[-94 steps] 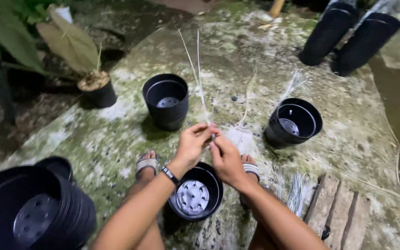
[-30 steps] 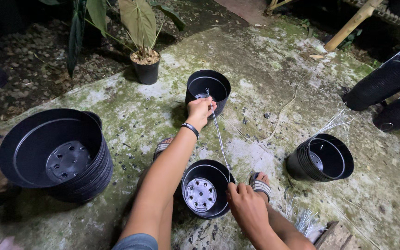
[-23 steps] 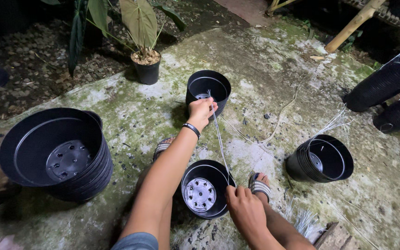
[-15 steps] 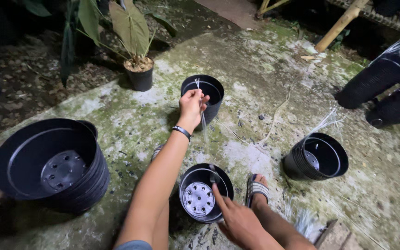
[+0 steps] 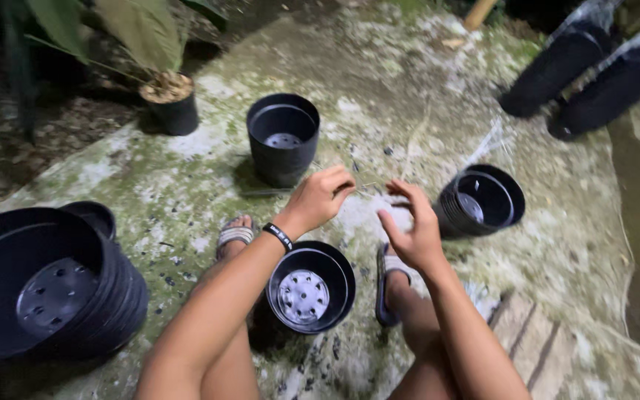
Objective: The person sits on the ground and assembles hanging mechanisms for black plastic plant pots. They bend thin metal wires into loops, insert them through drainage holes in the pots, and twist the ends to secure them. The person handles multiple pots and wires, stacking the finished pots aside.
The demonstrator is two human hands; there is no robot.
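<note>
Nearest: both forearms come up from the bottom edge, knees below them. Small black pot (image 5: 311, 287) sits on the ground betw. the two sandalled feet, mouth up, drain holes showing.

Left hand (image 5: 321, 197) w/ black wristband (image 5: 278, 237): grip narrow, fingertips pinched on a thin pale strand (image 5: 368, 184). The strand runs roughly level toward the right hand; it is faint and blurred, so I cannot tell where it ends.

Right hand (image 5: 412, 226): grip wide, fingers spread and curled, nothing clearly held. Both hands hover above the mossy concrete slab (image 5: 379, 74), just past the small pot.

Far L: nested stack of large black pots (image 5: 46, 289).

Mid: upright black pot (image 5: 283, 137) beyond the left hand; tilted pot stack (image 5: 479, 200) to the R of the right hand.

Far: potted plant (image 5: 168, 100) upper L; two long pot stacks (image 5: 583, 70) lying upper R.
</note>
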